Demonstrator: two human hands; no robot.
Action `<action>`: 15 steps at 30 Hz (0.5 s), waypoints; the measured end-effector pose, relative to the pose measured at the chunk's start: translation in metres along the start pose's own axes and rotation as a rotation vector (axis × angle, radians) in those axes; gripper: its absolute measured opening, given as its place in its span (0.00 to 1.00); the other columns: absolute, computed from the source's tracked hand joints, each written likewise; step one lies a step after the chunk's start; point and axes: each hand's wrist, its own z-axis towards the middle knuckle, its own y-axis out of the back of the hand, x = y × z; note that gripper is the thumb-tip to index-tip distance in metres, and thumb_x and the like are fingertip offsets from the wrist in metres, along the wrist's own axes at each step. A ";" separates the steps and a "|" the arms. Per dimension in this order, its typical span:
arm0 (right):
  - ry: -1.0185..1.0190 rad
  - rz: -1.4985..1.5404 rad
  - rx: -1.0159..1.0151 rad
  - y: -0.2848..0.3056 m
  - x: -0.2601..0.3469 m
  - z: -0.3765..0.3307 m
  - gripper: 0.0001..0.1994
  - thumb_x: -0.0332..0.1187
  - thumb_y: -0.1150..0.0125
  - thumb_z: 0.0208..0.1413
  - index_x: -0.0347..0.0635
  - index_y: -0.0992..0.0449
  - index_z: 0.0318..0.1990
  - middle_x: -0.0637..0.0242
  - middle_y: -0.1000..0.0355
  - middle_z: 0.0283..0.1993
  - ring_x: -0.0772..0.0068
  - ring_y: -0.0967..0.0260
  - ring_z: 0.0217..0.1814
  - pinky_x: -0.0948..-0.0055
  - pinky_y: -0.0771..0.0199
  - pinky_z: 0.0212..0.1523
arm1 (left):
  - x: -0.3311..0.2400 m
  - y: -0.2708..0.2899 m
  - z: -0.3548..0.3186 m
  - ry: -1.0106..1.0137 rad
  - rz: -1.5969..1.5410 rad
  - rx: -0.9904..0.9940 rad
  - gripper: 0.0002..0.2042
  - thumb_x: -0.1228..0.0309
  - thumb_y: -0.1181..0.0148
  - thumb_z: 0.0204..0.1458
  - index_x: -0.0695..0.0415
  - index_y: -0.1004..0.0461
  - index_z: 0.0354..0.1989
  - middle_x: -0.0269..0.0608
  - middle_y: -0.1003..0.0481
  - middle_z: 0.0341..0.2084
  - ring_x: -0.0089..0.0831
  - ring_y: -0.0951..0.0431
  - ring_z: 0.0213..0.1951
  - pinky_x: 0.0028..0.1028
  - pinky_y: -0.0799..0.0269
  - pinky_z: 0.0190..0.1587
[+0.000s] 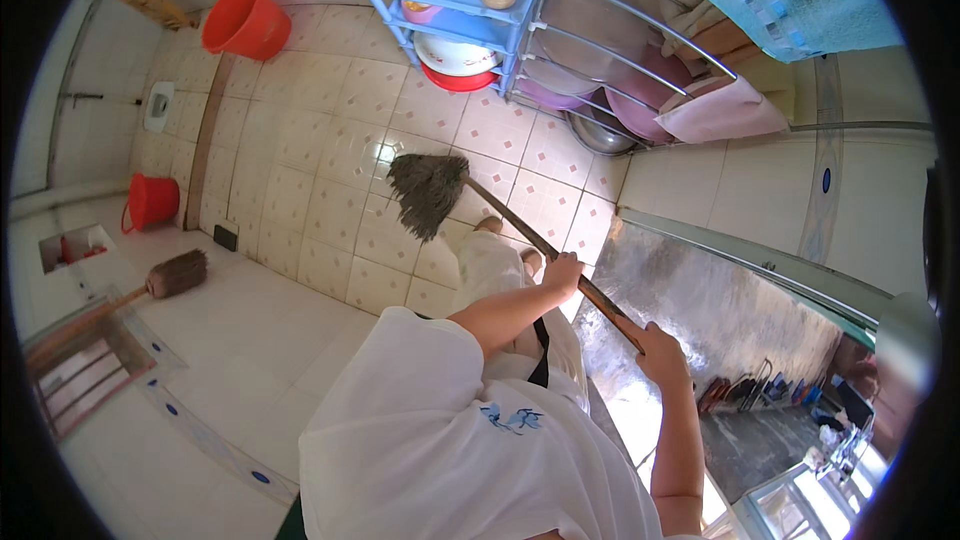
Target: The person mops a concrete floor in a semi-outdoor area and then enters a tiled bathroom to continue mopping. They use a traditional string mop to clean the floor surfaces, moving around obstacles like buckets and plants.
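Both of my hands grip a mop with a long brown wooden handle (510, 218). My left hand (563, 273) holds the handle lower down, nearer the mop head. My right hand (655, 345) holds its upper end. The dark grey string mop head (428, 190) rests on the beige tiled floor (320, 140), in front of my feet. My white shirt fills the lower middle of the view.
A blue shelf rack (450, 2) with bottles and basins stands beyond the mop, beside a metal rack (600, 60) of bowls. An orange bucket (247, 20), a small red bucket (152, 200) and a brush (175, 273) sit at the left. A metal door (700, 300) is at the right.
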 end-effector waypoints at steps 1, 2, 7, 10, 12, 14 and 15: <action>-0.032 0.029 -0.003 -0.004 0.003 -0.001 0.40 0.17 0.48 0.39 0.74 0.43 0.59 0.55 0.35 0.33 0.51 0.33 0.35 0.60 0.31 0.39 | -0.001 0.010 0.000 -0.042 0.034 0.019 0.05 0.71 0.48 0.44 0.50 0.26 0.28 0.39 0.30 0.33 0.38 0.30 0.43 0.43 0.36 0.44; -0.028 0.065 -0.006 -0.007 0.009 0.002 0.40 0.17 0.49 0.38 0.74 0.43 0.59 0.55 0.35 0.32 0.51 0.33 0.35 0.59 0.31 0.39 | 0.001 0.019 0.001 -0.081 0.065 0.035 0.05 0.71 0.48 0.44 0.50 0.26 0.28 0.39 0.30 0.33 0.37 0.30 0.44 0.43 0.35 0.43; 0.003 0.160 -0.034 -0.008 0.052 0.040 0.41 0.16 0.50 0.38 0.73 0.45 0.60 0.53 0.36 0.33 0.50 0.33 0.35 0.59 0.32 0.37 | 0.055 0.052 0.019 -0.126 0.130 0.018 0.05 0.71 0.48 0.41 0.52 0.27 0.26 0.38 0.30 0.32 0.35 0.30 0.43 0.36 0.32 0.41; 0.036 0.159 -0.039 -0.007 0.079 0.073 0.42 0.16 0.51 0.39 0.75 0.47 0.61 0.52 0.36 0.34 0.50 0.32 0.34 0.59 0.30 0.36 | 0.087 0.090 0.031 -0.137 0.166 0.021 0.05 0.69 0.46 0.40 0.52 0.25 0.25 0.40 0.29 0.29 0.36 0.29 0.41 0.35 0.31 0.41; 0.065 0.145 -0.022 -0.005 0.101 0.099 0.43 0.16 0.51 0.39 0.76 0.50 0.62 0.50 0.35 0.34 0.50 0.31 0.34 0.60 0.29 0.36 | 0.115 0.098 0.042 -0.067 0.284 0.026 0.05 0.68 0.45 0.40 0.52 0.25 0.25 0.41 0.28 0.29 0.38 0.27 0.38 0.35 0.30 0.41; 0.108 0.169 -0.011 -0.011 0.121 0.123 0.45 0.16 0.51 0.40 0.78 0.56 0.63 0.48 0.35 0.36 0.50 0.30 0.32 0.61 0.27 0.33 | 0.157 0.100 0.053 -0.078 0.202 0.025 0.06 0.68 0.46 0.39 0.52 0.24 0.25 0.41 0.27 0.28 0.39 0.26 0.35 0.36 0.30 0.39; 0.079 0.166 0.000 -0.024 0.129 0.139 0.45 0.17 0.50 0.40 0.77 0.57 0.63 0.46 0.35 0.40 0.50 0.29 0.30 0.63 0.27 0.31 | 0.165 0.109 0.059 -0.021 0.221 0.077 0.06 0.67 0.47 0.42 0.50 0.25 0.28 0.40 0.28 0.31 0.38 0.27 0.38 0.36 0.30 0.40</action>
